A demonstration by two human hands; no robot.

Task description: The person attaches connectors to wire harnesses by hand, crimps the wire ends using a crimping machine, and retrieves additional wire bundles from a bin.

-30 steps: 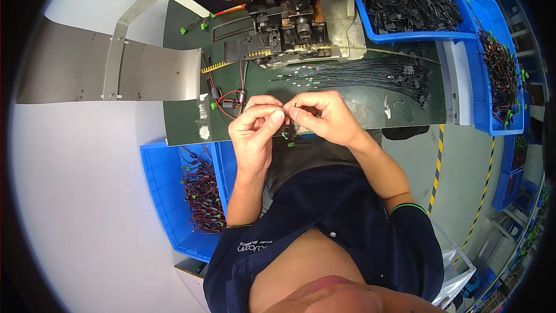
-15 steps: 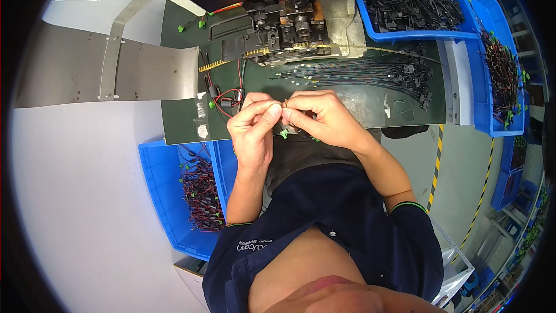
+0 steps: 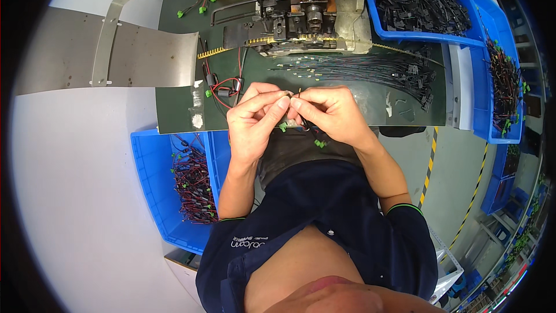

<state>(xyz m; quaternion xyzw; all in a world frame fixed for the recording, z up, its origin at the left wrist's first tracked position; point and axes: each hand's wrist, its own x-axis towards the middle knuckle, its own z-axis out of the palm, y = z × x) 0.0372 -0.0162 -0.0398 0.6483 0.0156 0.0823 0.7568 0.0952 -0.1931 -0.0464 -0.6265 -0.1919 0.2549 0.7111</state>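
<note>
My left hand (image 3: 259, 117) and my right hand (image 3: 333, 115) meet at the near edge of the green table, thumbs and forefingers pinched together. Between the fingertips they hold thin wires; one short wire end (image 3: 300, 91) sticks up by the right forefinger. Dark leads hang below the hands. They carry small green connectors, one green connector (image 3: 319, 144) under my right hand and another green connector (image 3: 282, 127) beside the left fingers. The exact grip on each wire is hidden by the fingers.
A crimping press (image 3: 301, 17) stands at the table's back, fed by a yellow terminal strip (image 3: 213, 53). Black cables (image 3: 370, 71) lie right of it; red-and-black leads (image 3: 227, 88) lie left. Blue bins (image 3: 152, 179) of wire leads sit at lower left and right (image 3: 425, 39).
The view has shifted slightly. My hands stay together, and the right fingers have turned so a wire end shows upward. The green connector under the right hand shows more fully.
</note>
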